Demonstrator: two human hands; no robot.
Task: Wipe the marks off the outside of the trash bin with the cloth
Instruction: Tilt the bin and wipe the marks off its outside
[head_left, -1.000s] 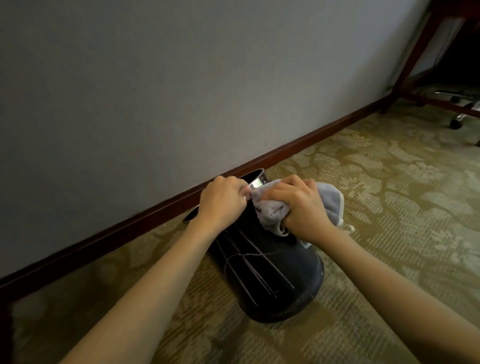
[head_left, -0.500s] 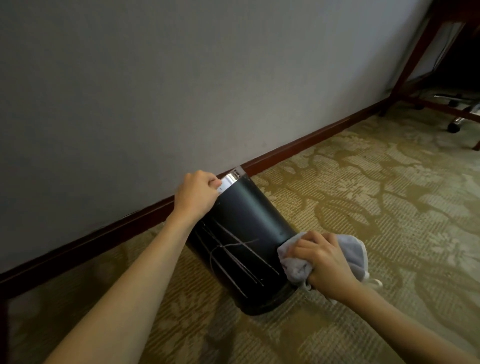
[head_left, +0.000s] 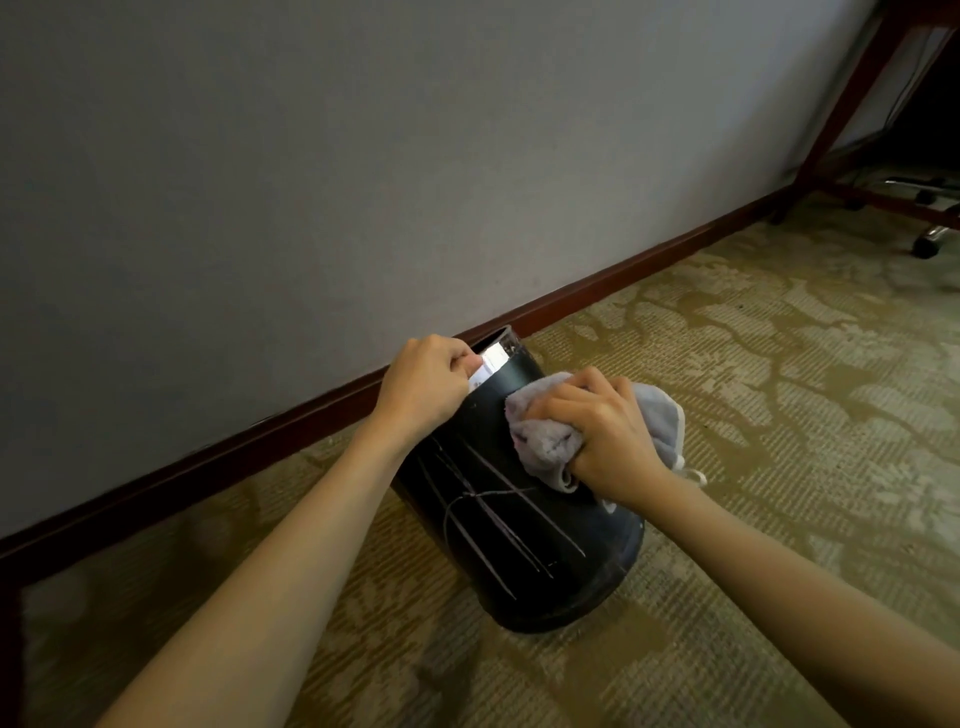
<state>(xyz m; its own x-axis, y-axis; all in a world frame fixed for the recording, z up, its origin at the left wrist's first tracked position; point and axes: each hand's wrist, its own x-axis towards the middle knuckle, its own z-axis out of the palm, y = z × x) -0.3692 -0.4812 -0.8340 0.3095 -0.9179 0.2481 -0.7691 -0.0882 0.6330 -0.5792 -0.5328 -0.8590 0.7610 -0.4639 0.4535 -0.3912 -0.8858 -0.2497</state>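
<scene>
A black round trash bin (head_left: 524, 561) stands tilted on the carpet, its top leaning toward the wall. Thin pale scratch-like marks (head_left: 488, 509) run down its near side. My left hand (head_left: 423, 387) grips the bin's shiny metal rim (head_left: 496, 358) at the top. My right hand (head_left: 602, 436) holds a bunched grey cloth (head_left: 545, 441) pressed against the bin's upper right side, just above the marks. The bin's opening is hidden from me.
A grey wall with a dark red baseboard (head_left: 623, 275) runs right behind the bin. Patterned beige carpet (head_left: 779, 389) stretches to the right. At the far right stand a wooden desk leg (head_left: 852, 98) and an office chair's wheeled base (head_left: 930, 239).
My right hand has slid the cloth from the bin's lower right side, near its base, up to the upper part. My left hand still holds the rim.
</scene>
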